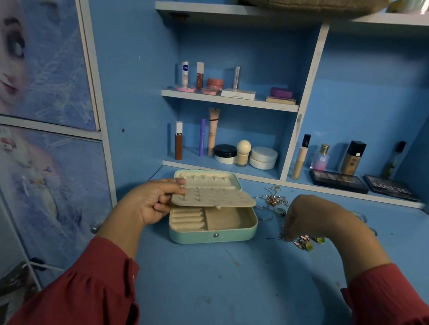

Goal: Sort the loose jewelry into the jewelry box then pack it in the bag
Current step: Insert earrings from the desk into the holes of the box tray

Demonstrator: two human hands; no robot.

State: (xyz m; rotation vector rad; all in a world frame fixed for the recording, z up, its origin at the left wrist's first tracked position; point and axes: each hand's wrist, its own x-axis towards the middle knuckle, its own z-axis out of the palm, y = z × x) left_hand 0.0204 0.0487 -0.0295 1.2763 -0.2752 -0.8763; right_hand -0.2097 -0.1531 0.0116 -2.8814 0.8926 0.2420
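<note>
1. We are working at a blue desk [221, 290] built into a blue shelving unit, with a printed cartoon panel [34, 50] covering the cupboard doors at our far left.
2. Red sleeves [94, 290] are covering both our forearms as they are reaching in from the bottom corners.
3. Our left hand [148, 203] is gripping the left edge of the cream earring panel [217, 197], thumb on top and fingers curled beneath, holding it raised and roughly level over the tray.
4. A few small studs [199, 199] are sitting pinned in that panel near its left side.
5. We are keeping the mint jewelry box [213, 237] open on the desk in front of us, its lid [206, 178] leaning back toward the shelves; the ring rolls are showing at the left of the tray and an open compartment is lying to their right.
6. Above the box, cosmetics [232, 84] are standing on the shelves.
7. Just right of the box, a tangle of chains [274, 199] is lying on the desk.
8. Our right hand [315, 220] is arching down over loose earrings [305, 243], fingertips bunched together at the pile; we cannot tell whether they are pinching anything.
9. Further right, eyeshadow palettes [338, 180] are lying flat on the lowest shelf.
</note>
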